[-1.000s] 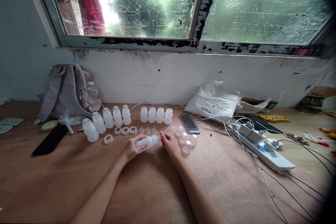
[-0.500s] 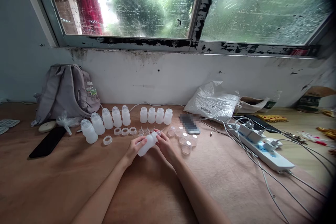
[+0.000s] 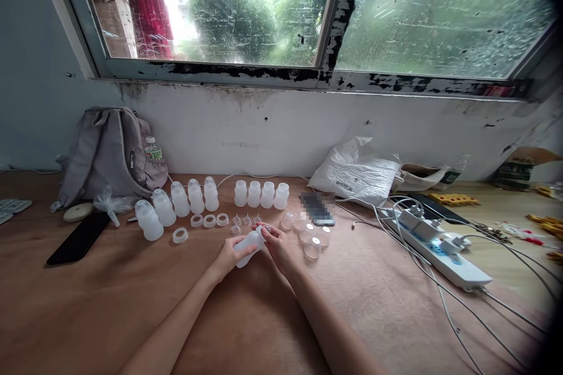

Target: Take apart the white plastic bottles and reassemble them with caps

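Observation:
A frosted white baby bottle [image 3: 249,247] lies tilted between my hands, its top toward the upper right. My left hand [image 3: 229,255] is wrapped round its body. At the bottle's top, the fingers of my right hand [image 3: 276,244] are closed on its end; the part under them is too small to make out. Just beyond are several clear nipples [image 3: 236,220] and white collar rings [image 3: 209,221]. Several clear caps [image 3: 312,248] sit right of my right hand. Open bottles [image 3: 261,194] stand in a row behind, and capped bottles [image 3: 179,198] stand to the left.
A grey backpack [image 3: 108,152], a black phone [image 3: 79,238] and a knotted plastic bag [image 3: 111,204] are at the left. Behind the caps lie a blurred-out phone [image 3: 317,208] and a silver bag [image 3: 358,169]. Right of these, a power strip [image 3: 440,252] trails several cables.
Both hands and the bottle have shifted slightly toward me and to the right. More of the nipples shows now. The standing bottles have not moved.

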A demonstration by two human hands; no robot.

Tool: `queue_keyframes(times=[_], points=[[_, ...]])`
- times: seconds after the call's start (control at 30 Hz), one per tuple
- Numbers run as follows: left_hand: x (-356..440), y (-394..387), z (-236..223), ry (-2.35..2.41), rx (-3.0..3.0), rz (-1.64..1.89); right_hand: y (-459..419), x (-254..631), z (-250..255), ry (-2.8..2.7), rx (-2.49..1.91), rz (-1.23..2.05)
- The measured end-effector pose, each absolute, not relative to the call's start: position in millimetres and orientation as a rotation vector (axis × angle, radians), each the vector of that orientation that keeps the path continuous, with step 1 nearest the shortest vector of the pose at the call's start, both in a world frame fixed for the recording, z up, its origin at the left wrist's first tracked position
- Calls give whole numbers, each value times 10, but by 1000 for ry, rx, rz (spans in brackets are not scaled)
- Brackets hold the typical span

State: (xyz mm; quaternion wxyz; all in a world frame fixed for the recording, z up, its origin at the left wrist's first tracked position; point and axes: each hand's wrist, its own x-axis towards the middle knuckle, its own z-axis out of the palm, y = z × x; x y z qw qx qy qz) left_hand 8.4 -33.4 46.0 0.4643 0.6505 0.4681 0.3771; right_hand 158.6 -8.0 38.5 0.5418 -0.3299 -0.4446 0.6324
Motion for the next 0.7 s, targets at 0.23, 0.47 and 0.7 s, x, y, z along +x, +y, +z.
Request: queue_keyframes(times=[0.23,0.47,0.7], points=[[192,-345,416,1345,1757,1204,-41,1579,302,-1006,-832,1487],[65,-363,533,813,917,856,-110,1626,486,-1022,-558,1722],[151,-377,525,987,1245,1004,-110,1597,449,-963,-585,1635]])
